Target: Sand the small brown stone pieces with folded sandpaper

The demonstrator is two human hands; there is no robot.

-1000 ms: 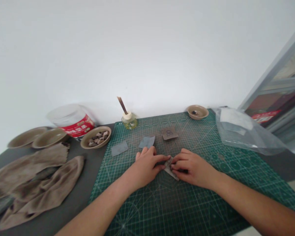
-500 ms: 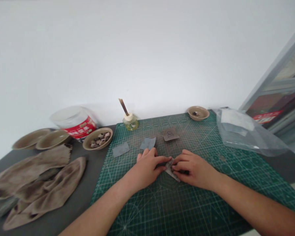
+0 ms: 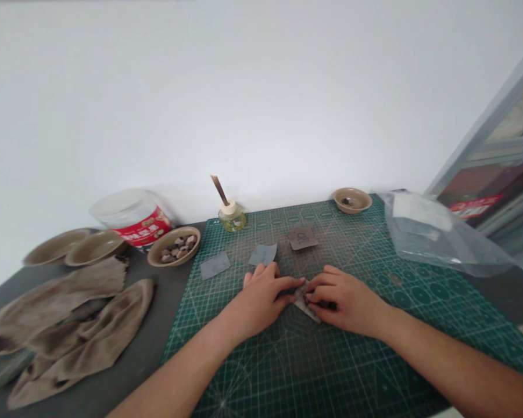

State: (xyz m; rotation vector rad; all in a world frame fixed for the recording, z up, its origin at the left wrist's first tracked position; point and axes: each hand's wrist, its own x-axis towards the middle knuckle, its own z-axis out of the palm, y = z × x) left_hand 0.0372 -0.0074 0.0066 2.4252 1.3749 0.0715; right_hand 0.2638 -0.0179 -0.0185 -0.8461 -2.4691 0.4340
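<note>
A small grey piece of sandpaper (image 3: 304, 305) lies at a slant on the green cutting mat (image 3: 261, 377), between my two hands. My left hand (image 3: 264, 296) has its thumb and index finger on the sheet's left edge, holding it down. Above the sheet, the bent fingers of my right hand (image 3: 337, 296) are pinched together around something small and dark, mostly hidden by the fingertips. Just beyond my hands lie a brown-backed square (image 3: 303, 238) with a mark on it, a curled grey-blue sheet (image 3: 264, 253) and a flat grey sheet (image 3: 215, 265).
At left are a bowl of small stone-like pieces (image 3: 156, 256), two more bowls (image 3: 96, 248), a red-labelled plastic jar (image 3: 124, 215) and a crumpled brown cloth (image 3: 91, 360). A reed diffuser (image 3: 232, 217), a small bowl (image 3: 353, 208) and a clear plastic bag (image 3: 444, 244) stand farther back.
Both hands stay in nearly the same place over the sandpaper, with only very slight finger movement. The whole view has shifted a little.
</note>
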